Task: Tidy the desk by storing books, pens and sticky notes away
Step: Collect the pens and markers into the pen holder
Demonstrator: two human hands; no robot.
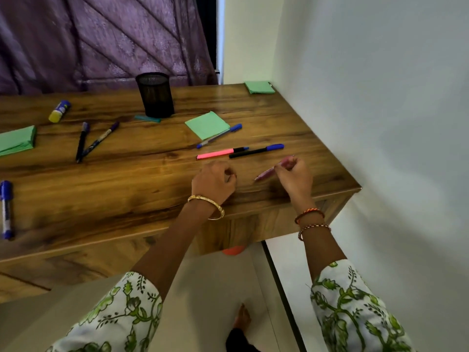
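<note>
Pen holder (155,95) behind pens (256,151); sticky notes (206,125) between.

I could read no text anywhere, glue stick (60,111) label blurred at far left, print on the marker (6,209) at near left illegible

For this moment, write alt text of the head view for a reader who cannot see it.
A person's right hand grips a pink pen just above a wooden desk, while the left hand is curled beside it, apparently holding nothing. Pens, green sticky-note pads, a glue stick and a black mesh pen cup lie scattered across the desk.
</note>
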